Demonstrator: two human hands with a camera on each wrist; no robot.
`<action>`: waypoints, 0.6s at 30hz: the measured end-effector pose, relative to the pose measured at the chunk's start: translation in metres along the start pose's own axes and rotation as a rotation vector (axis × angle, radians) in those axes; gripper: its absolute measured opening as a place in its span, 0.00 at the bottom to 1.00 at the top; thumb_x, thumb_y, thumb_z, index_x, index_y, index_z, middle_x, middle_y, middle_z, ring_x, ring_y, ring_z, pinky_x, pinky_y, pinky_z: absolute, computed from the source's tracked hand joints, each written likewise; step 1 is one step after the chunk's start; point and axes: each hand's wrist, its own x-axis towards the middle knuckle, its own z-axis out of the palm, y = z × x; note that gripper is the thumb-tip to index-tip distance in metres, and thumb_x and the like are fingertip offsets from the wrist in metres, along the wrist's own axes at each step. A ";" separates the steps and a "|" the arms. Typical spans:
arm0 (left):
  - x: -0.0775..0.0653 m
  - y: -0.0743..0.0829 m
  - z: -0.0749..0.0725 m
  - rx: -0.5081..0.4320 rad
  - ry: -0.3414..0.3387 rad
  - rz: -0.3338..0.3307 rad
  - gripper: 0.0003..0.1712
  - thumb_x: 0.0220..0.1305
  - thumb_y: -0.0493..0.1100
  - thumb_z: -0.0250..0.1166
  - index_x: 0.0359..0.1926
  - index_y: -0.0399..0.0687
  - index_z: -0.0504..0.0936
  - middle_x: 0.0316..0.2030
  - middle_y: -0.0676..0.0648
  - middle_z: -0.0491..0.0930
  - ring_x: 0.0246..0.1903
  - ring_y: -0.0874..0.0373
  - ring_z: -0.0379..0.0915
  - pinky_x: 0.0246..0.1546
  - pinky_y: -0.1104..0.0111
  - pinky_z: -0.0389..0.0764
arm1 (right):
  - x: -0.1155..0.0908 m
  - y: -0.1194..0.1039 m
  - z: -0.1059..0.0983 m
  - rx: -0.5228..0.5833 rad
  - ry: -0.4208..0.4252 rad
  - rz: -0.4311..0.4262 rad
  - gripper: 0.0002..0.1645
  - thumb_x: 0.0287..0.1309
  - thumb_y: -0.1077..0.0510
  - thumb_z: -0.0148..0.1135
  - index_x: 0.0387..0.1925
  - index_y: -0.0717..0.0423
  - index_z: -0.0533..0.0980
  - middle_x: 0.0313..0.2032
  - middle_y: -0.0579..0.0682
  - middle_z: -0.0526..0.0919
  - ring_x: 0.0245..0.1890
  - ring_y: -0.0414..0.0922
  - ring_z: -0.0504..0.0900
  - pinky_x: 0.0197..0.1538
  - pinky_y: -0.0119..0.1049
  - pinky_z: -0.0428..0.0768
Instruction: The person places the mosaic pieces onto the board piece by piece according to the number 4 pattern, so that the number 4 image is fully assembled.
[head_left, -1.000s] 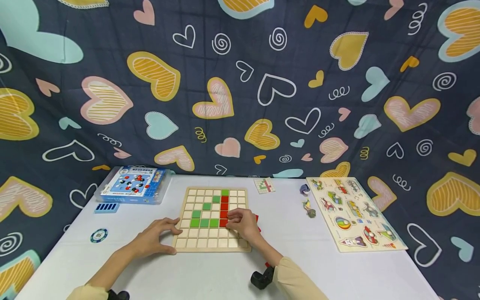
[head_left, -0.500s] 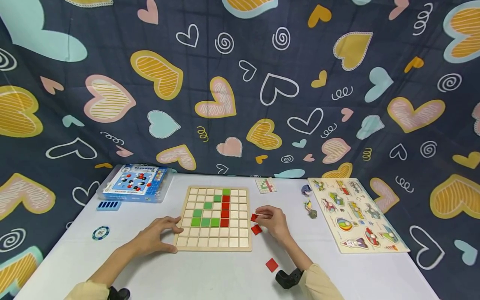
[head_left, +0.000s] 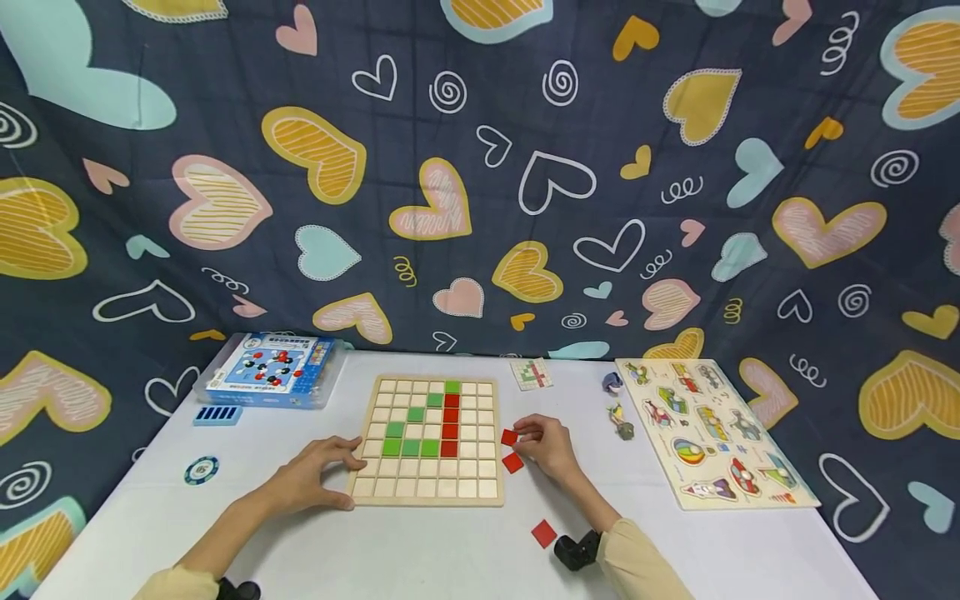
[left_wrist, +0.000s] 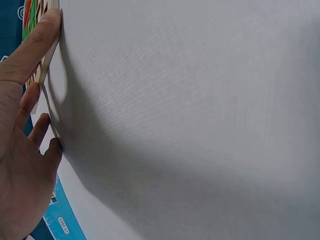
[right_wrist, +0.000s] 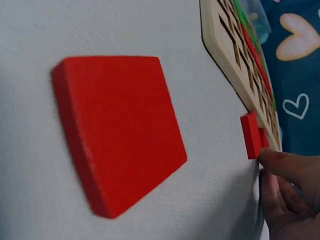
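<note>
A wooden grid board (head_left: 427,502) lies mid-table with green tiles (head_left: 416,414) in a stepped line and a row, and a column of red tiles (head_left: 450,431). My left hand (head_left: 306,477) rests at its left edge, thumb by the near left corner; the left wrist view shows the thumb (left_wrist: 37,45) against the board's side. Just right of the board, my right hand (head_left: 551,446) pinches the edge of a loose red square tile (head_left: 509,437). Another red tile (head_left: 513,462) lies just nearer, and a third red tile (head_left: 543,534) sits by the right wrist, large in the right wrist view.
A pattern card (head_left: 532,373) lies behind the board. At right are a wooden picture puzzle (head_left: 705,475) and small figures (head_left: 619,422). A boxed molecule set (head_left: 270,367), a blue slotted block (head_left: 217,415) and a round chip (head_left: 201,471) stand left. A heart-patterned cloth (head_left: 480,225) hangs behind.
My right hand has left the red column on the board and moved right to the loose red tiles, where it stays. The left hand has kept its place at the board's edge.
</note>
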 end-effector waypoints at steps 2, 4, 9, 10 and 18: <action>0.000 0.000 0.001 0.000 -0.001 0.003 0.25 0.39 0.54 0.78 0.43 0.58 0.84 0.64 0.40 0.69 0.61 0.34 0.59 0.45 0.28 0.63 | 0.000 0.000 0.001 -0.001 0.005 0.004 0.14 0.44 0.76 0.69 0.37 0.68 0.80 0.33 0.59 0.85 0.30 0.48 0.84 0.36 0.35 0.83; -0.001 0.001 0.002 0.004 -0.001 0.004 0.25 0.39 0.54 0.78 0.43 0.59 0.84 0.64 0.41 0.69 0.61 0.34 0.59 0.44 0.27 0.63 | 0.000 0.000 0.000 0.001 0.016 0.010 0.14 0.45 0.76 0.68 0.37 0.67 0.81 0.33 0.58 0.86 0.31 0.48 0.84 0.37 0.36 0.84; 0.000 0.001 0.001 0.016 0.007 0.001 0.25 0.38 0.55 0.78 0.42 0.60 0.84 0.64 0.42 0.69 0.61 0.35 0.60 0.44 0.27 0.63 | -0.002 -0.002 -0.002 0.029 0.043 0.024 0.14 0.46 0.76 0.68 0.38 0.68 0.81 0.34 0.60 0.86 0.33 0.50 0.85 0.39 0.37 0.84; 0.000 0.001 0.001 0.015 0.009 0.002 0.25 0.38 0.54 0.78 0.42 0.60 0.84 0.64 0.42 0.69 0.60 0.35 0.60 0.44 0.27 0.64 | -0.003 -0.003 -0.002 0.042 0.048 0.033 0.14 0.46 0.76 0.68 0.38 0.68 0.81 0.34 0.60 0.86 0.34 0.51 0.85 0.39 0.37 0.84; 0.000 0.000 0.001 0.010 0.009 -0.011 0.25 0.38 0.54 0.78 0.41 0.61 0.83 0.64 0.42 0.69 0.60 0.35 0.60 0.43 0.25 0.61 | -0.013 -0.013 -0.002 0.115 0.035 0.094 0.13 0.50 0.74 0.66 0.40 0.67 0.81 0.37 0.60 0.86 0.37 0.51 0.85 0.39 0.36 0.84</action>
